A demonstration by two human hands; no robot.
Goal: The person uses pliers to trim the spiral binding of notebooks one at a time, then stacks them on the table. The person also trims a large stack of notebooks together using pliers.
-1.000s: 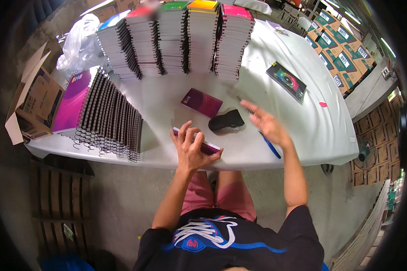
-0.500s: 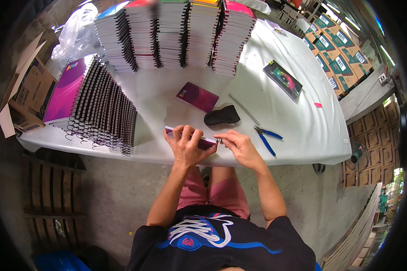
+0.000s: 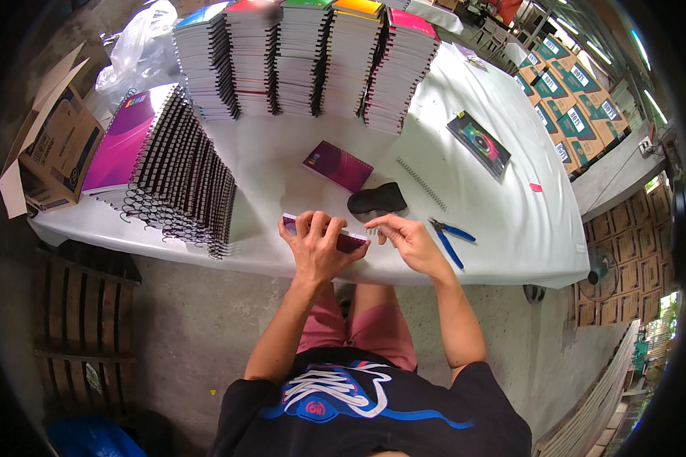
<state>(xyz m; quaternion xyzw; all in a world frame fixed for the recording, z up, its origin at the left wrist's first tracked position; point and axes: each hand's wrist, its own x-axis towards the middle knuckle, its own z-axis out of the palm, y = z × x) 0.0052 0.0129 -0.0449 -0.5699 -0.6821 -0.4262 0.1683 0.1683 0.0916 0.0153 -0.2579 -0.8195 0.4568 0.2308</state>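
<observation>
My left hand is closed around a small purple notebook, holding it on edge near the table's front. At the notebook's right end, my right hand has its fingers bent around a short length of wire spiral; the exact grip is partly hidden. Just beyond lies a black cloth-like piece. Behind it rests a purple cover or notebook with holes along one edge. A loose wire spiral lies to the right, with blue-handled cutting pliers below it, jaws pointing up-left.
Tall stacks of spiral notebooks line the table's far side. A pile of purple spiral notebooks stands at left beside an open cardboard box. A dark notebook lies at right. Beyond the table are stacked cartons.
My right hand's fingers have loosened and shifted slightly right at the notebook's end, exposing more of the spiral. My left hand keeps its hold. The whole view has shifted a little.
</observation>
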